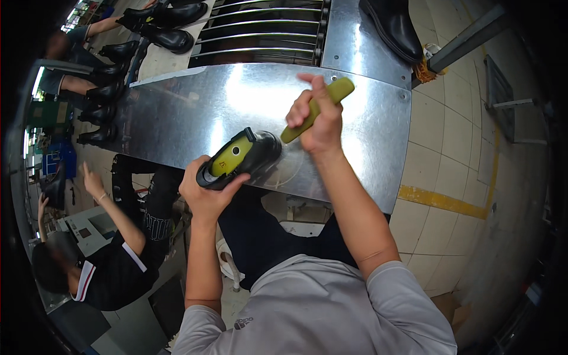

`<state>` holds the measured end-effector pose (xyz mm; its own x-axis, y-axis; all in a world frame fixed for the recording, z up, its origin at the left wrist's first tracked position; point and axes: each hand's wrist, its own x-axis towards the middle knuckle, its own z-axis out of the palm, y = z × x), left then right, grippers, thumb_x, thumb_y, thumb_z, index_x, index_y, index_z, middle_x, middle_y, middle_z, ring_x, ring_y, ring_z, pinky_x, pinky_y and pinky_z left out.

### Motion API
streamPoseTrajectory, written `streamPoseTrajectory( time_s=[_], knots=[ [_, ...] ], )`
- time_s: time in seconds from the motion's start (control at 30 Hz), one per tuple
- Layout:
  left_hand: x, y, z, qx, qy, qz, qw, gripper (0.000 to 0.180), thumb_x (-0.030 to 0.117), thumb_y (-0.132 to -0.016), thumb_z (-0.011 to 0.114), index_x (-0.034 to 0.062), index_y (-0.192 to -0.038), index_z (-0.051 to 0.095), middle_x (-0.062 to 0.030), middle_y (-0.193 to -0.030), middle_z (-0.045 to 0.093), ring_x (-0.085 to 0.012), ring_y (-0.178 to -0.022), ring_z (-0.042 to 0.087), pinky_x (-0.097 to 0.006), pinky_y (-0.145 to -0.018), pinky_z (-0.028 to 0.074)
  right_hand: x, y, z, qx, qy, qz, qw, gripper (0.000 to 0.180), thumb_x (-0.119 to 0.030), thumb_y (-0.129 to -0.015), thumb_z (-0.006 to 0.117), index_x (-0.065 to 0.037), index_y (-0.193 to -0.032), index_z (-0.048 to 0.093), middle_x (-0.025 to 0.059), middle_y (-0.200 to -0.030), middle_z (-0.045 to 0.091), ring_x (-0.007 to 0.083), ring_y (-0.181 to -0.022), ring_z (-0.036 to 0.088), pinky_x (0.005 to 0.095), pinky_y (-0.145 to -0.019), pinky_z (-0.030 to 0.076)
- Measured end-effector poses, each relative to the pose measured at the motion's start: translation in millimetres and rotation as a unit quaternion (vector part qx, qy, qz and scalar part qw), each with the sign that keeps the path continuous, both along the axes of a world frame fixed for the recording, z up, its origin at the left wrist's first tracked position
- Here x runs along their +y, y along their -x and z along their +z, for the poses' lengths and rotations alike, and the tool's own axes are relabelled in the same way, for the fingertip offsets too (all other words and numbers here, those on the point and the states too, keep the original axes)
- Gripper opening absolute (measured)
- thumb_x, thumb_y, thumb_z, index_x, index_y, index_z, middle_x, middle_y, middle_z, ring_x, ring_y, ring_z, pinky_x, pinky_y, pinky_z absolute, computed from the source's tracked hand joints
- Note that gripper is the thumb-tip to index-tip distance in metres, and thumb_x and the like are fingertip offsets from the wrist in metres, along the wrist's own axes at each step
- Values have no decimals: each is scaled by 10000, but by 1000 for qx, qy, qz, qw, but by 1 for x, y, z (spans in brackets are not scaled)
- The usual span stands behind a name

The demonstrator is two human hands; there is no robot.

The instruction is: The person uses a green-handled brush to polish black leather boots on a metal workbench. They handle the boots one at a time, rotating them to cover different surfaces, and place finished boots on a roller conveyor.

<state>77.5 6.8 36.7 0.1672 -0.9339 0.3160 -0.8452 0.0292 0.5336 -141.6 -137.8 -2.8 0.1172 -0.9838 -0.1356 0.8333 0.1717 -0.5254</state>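
Above the metal table (378,136), the black shoe (267,155) points away and right, its long axis slanting — left hand (204,188) clamped round its rear. Right hand (324,127) grips a green bar (341,90) — slanted likewise, near the shoe.

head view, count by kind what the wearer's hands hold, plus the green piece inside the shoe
Black shoe, in the left hand: 1
Green piece, inside the shoe: 1
Olive-green long block, in the right hand: 1
Total: 3
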Motion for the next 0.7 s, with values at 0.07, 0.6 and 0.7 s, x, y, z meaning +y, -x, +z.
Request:
streamPoseTrajectory(
  time_s=[0.07, 0.6, 0.7],
  knots=[
    [-15, -7, 1, 29, 54, -120, 991, 679, 322, -664, 977, -25, -1151, 654, -179, -1168, 671, -318, -1056, 673, -373, -931, 518, 8, -16, -1, -15, 5, -13, 1000, 437, -417, -1005, 680, 14, -1051, 630, 18, -590, 463, 148, -475, 486, 327, -480, 423],
    [-7, 59, -7, 381, -28, 36, 924, 305, 91, -843, 832, -26, -1086, 689, -34, -972, 712, -106, -854, 655, -266, -815, 533, -21, -56, -11, -43, 60, -2, 997, 383, -300, -948, 773, -16, -743, 618, 10, -548, 479, 111, -445, 448, 264, -439, 355],
    [-9, 74, -5, 383, -15, 60, 922, 288, 92, -853, 831, -31, -1071, 688, -26, -963, 708, -101, -841, 650, -260, -804, 530, -15, -61, -12, -22, 66, -17, 997, 401, -305, -952, 771, -11, -725, 617, 9, -547, 462, 109, -449, 430, 269, -448, 353]
  ],
)
